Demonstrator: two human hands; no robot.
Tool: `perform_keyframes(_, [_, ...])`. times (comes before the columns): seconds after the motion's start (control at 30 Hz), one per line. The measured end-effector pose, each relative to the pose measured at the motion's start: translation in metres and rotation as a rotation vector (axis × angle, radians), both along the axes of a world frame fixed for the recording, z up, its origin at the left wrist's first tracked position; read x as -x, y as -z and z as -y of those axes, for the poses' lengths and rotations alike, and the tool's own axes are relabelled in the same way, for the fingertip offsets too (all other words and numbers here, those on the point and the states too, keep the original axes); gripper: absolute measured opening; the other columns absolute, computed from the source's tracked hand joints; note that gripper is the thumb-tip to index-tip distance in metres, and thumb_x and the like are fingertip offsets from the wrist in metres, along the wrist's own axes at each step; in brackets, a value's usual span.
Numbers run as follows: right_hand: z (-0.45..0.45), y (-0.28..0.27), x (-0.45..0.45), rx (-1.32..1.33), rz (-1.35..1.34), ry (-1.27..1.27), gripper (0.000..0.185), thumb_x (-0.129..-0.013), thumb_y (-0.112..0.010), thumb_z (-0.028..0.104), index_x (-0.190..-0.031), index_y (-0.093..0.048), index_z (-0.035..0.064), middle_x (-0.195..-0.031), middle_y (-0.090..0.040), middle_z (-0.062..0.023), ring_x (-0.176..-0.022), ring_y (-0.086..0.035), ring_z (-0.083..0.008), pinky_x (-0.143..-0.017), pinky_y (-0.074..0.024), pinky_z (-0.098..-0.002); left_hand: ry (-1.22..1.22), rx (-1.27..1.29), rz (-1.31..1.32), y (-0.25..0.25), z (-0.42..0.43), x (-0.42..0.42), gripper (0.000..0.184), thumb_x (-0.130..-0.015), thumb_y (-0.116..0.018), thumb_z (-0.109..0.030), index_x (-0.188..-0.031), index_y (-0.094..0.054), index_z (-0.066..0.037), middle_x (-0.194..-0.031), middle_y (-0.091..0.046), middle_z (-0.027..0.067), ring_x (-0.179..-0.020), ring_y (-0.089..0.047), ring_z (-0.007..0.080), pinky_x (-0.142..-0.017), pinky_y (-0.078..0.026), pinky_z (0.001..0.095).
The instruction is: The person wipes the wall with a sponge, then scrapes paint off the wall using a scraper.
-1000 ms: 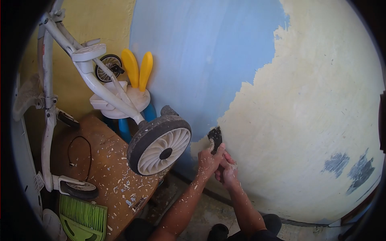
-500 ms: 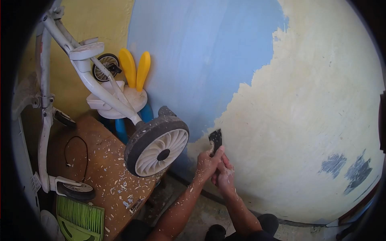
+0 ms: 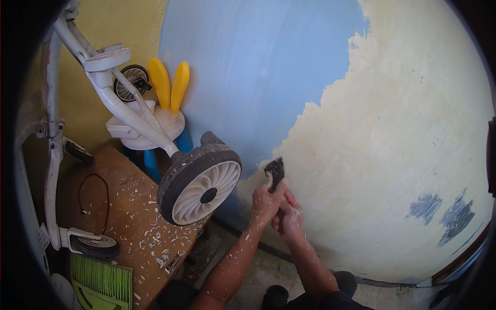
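Observation:
Both hands are closed round a dark scraper [image 3: 275,169] with a flat, paint-flecked blade. My left hand [image 3: 266,203] grips it nearer the blade, and my right hand [image 3: 290,219] wraps the handle just below and to the right. The blade is at the wall, close to the ragged border between the blue paint [image 3: 248,77] and the bare cream surface [image 3: 382,129]. Whether its edge touches the wall I cannot tell. Pale paint flakes cling to both forearms. The handle is mostly hidden by my fingers.
Left of my hands, a white frame's large wheel [image 3: 200,184] juts out over a brown wooden surface [image 3: 124,181] strewn with flakes. Behind it stands a white stool-like seat [image 3: 168,124] with yellow uprights. A green brush [image 3: 103,281] lies lower left. Dark patches [image 3: 457,219] mark the wall.
The scraper and both hands have shifted slightly up and left in view. The whole scene has also slid a little left and up. My grip looks the same.

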State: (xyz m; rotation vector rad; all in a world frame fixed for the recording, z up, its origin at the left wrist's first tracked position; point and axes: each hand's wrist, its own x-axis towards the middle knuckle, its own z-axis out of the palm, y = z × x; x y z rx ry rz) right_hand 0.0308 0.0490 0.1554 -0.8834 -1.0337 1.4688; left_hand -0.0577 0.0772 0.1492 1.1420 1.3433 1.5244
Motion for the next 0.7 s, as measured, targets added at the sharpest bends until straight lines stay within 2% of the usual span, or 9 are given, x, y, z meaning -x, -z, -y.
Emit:
perform_keyframes(0.1, [0.004, -0.001, -0.006, 0.022, -0.017, 0.010, 0.049, -0.093, -0.051, 0.018, -0.138, -0.039, 0.0036, -0.068, -0.056, -0.0033, -0.040, -0.043, -0.0093, -0.032, -0.0323, -0.0234, -0.063, -0.087, -0.035, -0.001, 0.000, -0.009, 0.050, -0.084, -0.063, -0.047, -0.083, -0.064, 0.004, -0.066, -0.065, 0.0163, -0.060, -0.065, 0.0289, -0.061, -0.051, 0.0401])
perform_keyframes(0.2, [-0.010, -0.017, 0.000, 0.019, -0.022, -0.038, 0.047, -0.093, -0.048, 0.016, -0.138, -0.038, 0.0039, -0.069, -0.056, -0.0039, -0.042, -0.044, -0.0096, -0.033, -0.0328, -0.0232, -0.027, 0.003, -0.022, -0.013, -0.014, 0.005, 0.050, -0.085, -0.062, -0.046, -0.086, -0.065, 0.004, -0.065, -0.066, 0.0141, -0.060, -0.065, 0.0275, -0.061, -0.051, 0.0394])
perform_keyframes(0.3, [0.003, -0.001, -0.002, 0.025, -0.056, -0.032, 0.048, -0.093, -0.048, 0.016, -0.138, -0.038, 0.0040, -0.069, -0.056, -0.0038, -0.041, -0.044, -0.0102, -0.033, -0.0331, -0.0242, 0.091, 0.074, 0.088, -0.020, 0.010, 0.001, 0.052, -0.085, -0.062, -0.047, -0.086, -0.064, 0.005, -0.065, -0.065, 0.0147, -0.060, -0.065, 0.0277, -0.060, -0.051, 0.0397])
perform_keyframes(0.33, [0.007, 0.000, -0.005, 0.024, -0.080, -0.014, 0.048, -0.093, -0.049, 0.016, -0.138, -0.038, 0.0045, -0.067, -0.054, -0.0026, -0.041, -0.044, -0.0105, -0.034, -0.0339, -0.0253, -0.045, -0.024, 0.027, 0.007, -0.006, -0.013, 0.051, -0.085, -0.062, -0.045, -0.087, -0.064, 0.006, -0.065, -0.065, 0.0140, -0.057, -0.064, 0.0256, -0.057, -0.051, 0.0375])
perform_keyframes(0.43, [-0.012, -0.015, -0.003, 0.043, -0.011, -0.018, 0.047, -0.093, -0.049, 0.015, -0.138, -0.039, 0.0051, -0.066, -0.053, -0.0026, -0.041, -0.043, -0.0107, -0.035, -0.0345, -0.0257, 0.013, 0.033, 0.097, -0.031, -0.001, 0.001, 0.052, -0.085, -0.063, -0.044, -0.091, -0.064, 0.007, -0.066, -0.066, 0.0134, -0.057, -0.064, 0.0237, -0.056, -0.051, 0.0364])
perform_keyframes(0.47, [-0.015, -0.017, 0.000, 0.022, -0.050, -0.060, 0.048, -0.093, -0.049, 0.015, -0.138, -0.038, 0.0047, -0.068, -0.054, -0.0033, -0.041, -0.044, -0.0110, -0.034, -0.0340, -0.0257, -0.081, 0.013, -0.024, -0.018, -0.016, 0.003, 0.053, -0.086, -0.062, -0.044, -0.094, -0.064, 0.008, -0.066, -0.066, 0.0131, -0.058, -0.064, 0.0224, -0.057, -0.051, 0.0366])
perform_keyframes(0.57, [-0.004, -0.004, 0.002, 0.033, -0.089, -0.028, 0.048, -0.093, -0.050, 0.014, -0.138, -0.039, 0.0045, -0.070, -0.056, -0.0041, -0.041, -0.044, -0.0111, -0.034, -0.0342, -0.0259, 0.028, 0.054, 0.052, -0.027, 0.005, 0.005, 0.055, -0.085, -0.062, -0.046, -0.095, -0.064, 0.009, -0.066, -0.066, 0.0147, -0.059, -0.064, 0.0245, -0.059, -0.051, 0.0386])
perform_keyframes(0.63, [-0.003, -0.007, 0.000, -0.002, -0.114, -0.030, 0.047, -0.092, -0.050, 0.015, -0.137, -0.040, 0.0058, -0.070, -0.055, -0.0039, -0.041, -0.044, -0.0112, -0.033, -0.0347, -0.0259, -0.046, -0.025, 0.015, -0.010, -0.008, -0.003, 0.054, -0.085, -0.063, -0.045, -0.095, -0.063, 0.009, -0.067, -0.065, 0.0144, -0.058, -0.063, 0.0237, -0.058, -0.051, 0.0370])
perform_keyframes(0.7, [-0.011, -0.020, -0.001, 0.034, -0.098, -0.058, 0.046, -0.093, -0.050, 0.014, -0.137, -0.041, 0.0075, -0.069, -0.055, -0.0037, -0.041, -0.044, -0.0112, -0.033, -0.0351, -0.0253, 0.009, -0.008, 0.046, -0.025, -0.011, 0.002, 0.054, -0.085, -0.065, -0.044, -0.108, -0.063, 0.005, -0.066, -0.062, 0.0078, -0.059, -0.058, 0.0144, -0.056, -0.049, 0.0318])
